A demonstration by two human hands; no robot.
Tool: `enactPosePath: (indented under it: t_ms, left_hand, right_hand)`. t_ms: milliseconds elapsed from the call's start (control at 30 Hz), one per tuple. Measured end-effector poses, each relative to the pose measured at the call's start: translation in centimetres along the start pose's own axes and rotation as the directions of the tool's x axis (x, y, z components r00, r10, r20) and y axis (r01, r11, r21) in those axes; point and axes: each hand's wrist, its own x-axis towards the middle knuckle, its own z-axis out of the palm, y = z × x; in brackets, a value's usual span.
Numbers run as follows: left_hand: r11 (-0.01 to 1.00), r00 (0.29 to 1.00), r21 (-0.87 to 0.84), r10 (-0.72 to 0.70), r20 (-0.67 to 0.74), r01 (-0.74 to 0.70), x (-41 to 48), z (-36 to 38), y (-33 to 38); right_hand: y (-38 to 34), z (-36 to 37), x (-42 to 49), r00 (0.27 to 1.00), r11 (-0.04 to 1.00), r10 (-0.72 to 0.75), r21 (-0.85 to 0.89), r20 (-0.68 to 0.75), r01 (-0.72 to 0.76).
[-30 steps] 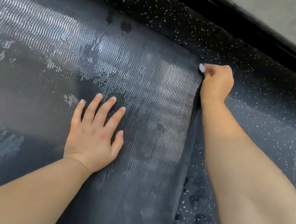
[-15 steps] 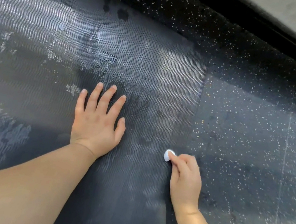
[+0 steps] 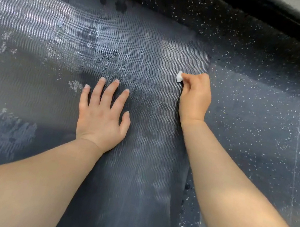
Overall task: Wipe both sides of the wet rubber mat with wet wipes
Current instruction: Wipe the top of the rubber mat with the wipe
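Flat on the speckled black floor (image 3: 262,121), wet-streaked dark rubber mat with wavy ribs (image 3: 135,52), ribbed face up, far right corner in view. Pinned by the left grip (image 3: 101,117), released, fingers spread flat and pressing near the mat's right edge, likely to stop sliding under the strokes. Small white wad of wet wipe (image 3: 179,76) pinched in the clenched right grip (image 3: 194,99), pressed to the ribs just inside that right edge, probably to scrub the border. Right edge pointing away from the person; long axis seemingly leftward, out of frame, so not certain.
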Motion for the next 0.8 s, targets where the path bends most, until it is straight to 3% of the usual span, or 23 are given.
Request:
enactPosePath:
  t_ms: [100,200,333,433,567,667,800]
  left_hand:
    - [1.000,1.000,-0.004,-0.002,-0.001,0.002,0.0,0.0,0.0]
    - [1.000,1.000,-0.007,0.000,0.005,0.000,-0.1,0.1,-0.1]
    - [1.000,1.000,-0.012,0.003,0.011,-0.003,-0.2,0.3,-0.2]
    - [1.000,1.000,-0.009,0.008,-0.006,-0.008,-0.2,0.6,-0.4]
    - [1.000,0.999,-0.002,0.021,-0.027,-0.021,-0.1,0.9,-0.6]
    - [0.998,0.997,-0.031,0.046,-0.059,-0.047,-0.1,0.9,-0.7]
    - [0.995,0.997,-0.059,0.078,-0.026,-0.079,-0.2,0.6,-1.2]
  right_hand:
    - [0.4,-2.1,-8.9,0.983,0.985,-0.170,0.039,0.076,0.167]
    - [1.4,-4.9,-17.6,0.934,0.971,-0.238,0.081,0.265,0.224]
    - [2.0,-5.9,-18.1,0.878,0.961,-0.275,0.151,0.393,0.233]
    - [0.6,-3.7,-11.1,0.929,0.963,-0.266,0.098,0.258,0.249]
    - [-1.7,-0.3,-3.1,0.991,0.993,-0.079,-0.078,0.106,0.087]
    - [-2.6,0.2,-4.6,0.985,0.986,-0.074,-0.137,0.155,0.096]
    - [-2.5,-3.3,-15.5,0.929,0.967,-0.254,0.054,0.269,0.249]
